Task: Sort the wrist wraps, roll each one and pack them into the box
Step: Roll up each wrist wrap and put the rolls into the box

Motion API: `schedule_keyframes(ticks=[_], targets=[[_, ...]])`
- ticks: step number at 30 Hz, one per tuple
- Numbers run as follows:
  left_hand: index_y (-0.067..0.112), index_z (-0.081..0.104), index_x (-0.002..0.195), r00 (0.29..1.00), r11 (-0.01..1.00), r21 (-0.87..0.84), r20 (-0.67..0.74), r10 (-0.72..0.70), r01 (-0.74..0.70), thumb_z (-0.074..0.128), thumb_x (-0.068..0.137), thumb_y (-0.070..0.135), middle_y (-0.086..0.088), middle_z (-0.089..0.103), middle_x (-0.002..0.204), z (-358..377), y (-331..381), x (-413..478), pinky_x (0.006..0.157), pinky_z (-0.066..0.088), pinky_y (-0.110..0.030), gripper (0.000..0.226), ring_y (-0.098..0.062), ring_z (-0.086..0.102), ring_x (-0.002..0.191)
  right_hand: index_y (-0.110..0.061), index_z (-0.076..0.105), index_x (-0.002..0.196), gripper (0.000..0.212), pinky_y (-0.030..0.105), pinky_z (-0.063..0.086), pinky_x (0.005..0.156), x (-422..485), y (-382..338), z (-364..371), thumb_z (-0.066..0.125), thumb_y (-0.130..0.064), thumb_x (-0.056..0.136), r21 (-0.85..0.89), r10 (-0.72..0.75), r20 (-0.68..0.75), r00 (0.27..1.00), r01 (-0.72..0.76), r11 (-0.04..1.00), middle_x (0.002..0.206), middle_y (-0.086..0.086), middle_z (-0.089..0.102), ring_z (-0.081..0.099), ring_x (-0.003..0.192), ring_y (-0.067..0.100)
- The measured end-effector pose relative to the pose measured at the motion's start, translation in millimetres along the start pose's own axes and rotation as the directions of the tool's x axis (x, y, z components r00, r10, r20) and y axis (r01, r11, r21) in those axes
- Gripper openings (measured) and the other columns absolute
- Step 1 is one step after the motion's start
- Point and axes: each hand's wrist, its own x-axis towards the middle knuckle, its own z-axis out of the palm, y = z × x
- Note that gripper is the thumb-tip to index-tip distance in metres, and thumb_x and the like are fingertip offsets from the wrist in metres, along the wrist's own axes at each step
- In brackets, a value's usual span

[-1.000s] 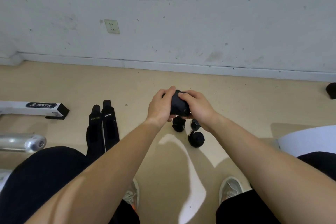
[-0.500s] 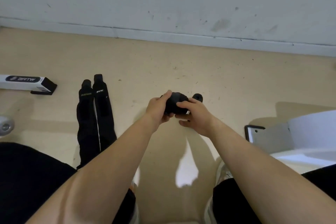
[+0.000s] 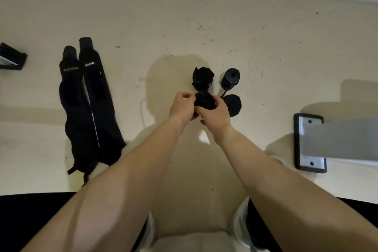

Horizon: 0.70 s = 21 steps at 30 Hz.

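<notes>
Floor (image 3: pixel 266 57), left side: two unrolled wrist wraps (image 3: pixel 88 104) lie flat, side by side. Bench foot (image 3: pixel 308 143) at right. Three rolled wraps (image 3: pixel 203 78) stand just beyond the hands. Left hand (image 3: pixel 182 106) and right hand (image 3: pixel 214 112) both grasp a fourth roll (image 3: pixel 205 100), fingers curled.

We can read two markings, both on long black fabric wraps lying flat side by side. The left flat black wrist wrap (image 3: pixel 74 112) carries a short line of yellow-green capitals near its far end. It looks to us like "XUETONG", though the first letters are blurred. The right flat black wrist wrap (image 3: pixel 100 104) bears white lettering at about the same height, ending in "CYO", its start unclear. The black-and-white box (image 3: pixel 12 57) at the left edge is cut off too far for us to read any print.
</notes>
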Motion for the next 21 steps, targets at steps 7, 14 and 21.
schedule_keyframes(ticks=[7,14,21], targets=[[0.021,0.062,0.111,0.999,0.999,0.031,-0.017,-0.043,0.044,0.048,0.105,0.018,-0.013,0.069,0.119,12.5,-22.7,47.7,0.092,0.061,-0.05,0.016,-0.031,0.068,0.109,-0.013,0.06,0.111,0.043,0.026,0.052,0.067,29.4,25.2,18.1,0.073,-0.018,0.07,-0.118,-0.013,-0.098,0.995,0.001,0.993,0.104,0.012,0.069,0.068,0.091,0.023],[0.014,0.066,0.124,0.999,0.999,0.016,0.006,-0.045,0.045,0.049,0.104,0.019,-0.012,0.071,0.119,13.7,-30.9,63.6,0.094,0.06,-0.046,0.027,-0.029,0.07,0.109,-0.012,0.053,0.13,0.046,0.03,0.046,0.082,32.5,28.4,27.0,0.062,-0.008,0.085,-0.162,-0.018,-0.098,0.995,0.002,0.987,0.117,0.011,0.065,0.061,0.106,0.027],[0.017,0.06,0.134,0.994,0.997,0.006,0.078,-0.077,0.077,0.048,0.108,0.019,-0.009,0.063,0.123,3.7,-23.2,48.5,0.091,0.058,-0.04,0.029,-0.03,0.068,0.096,-0.014,0.053,0.131,0.047,0.032,0.048,0.088,18.9,23.5,18.6,0.056,-0.003,0.086,-0.178,-0.007,-0.105,0.994,-0.011,0.984,0.114,0.005,0.069,0.064,0.107,0.026]])
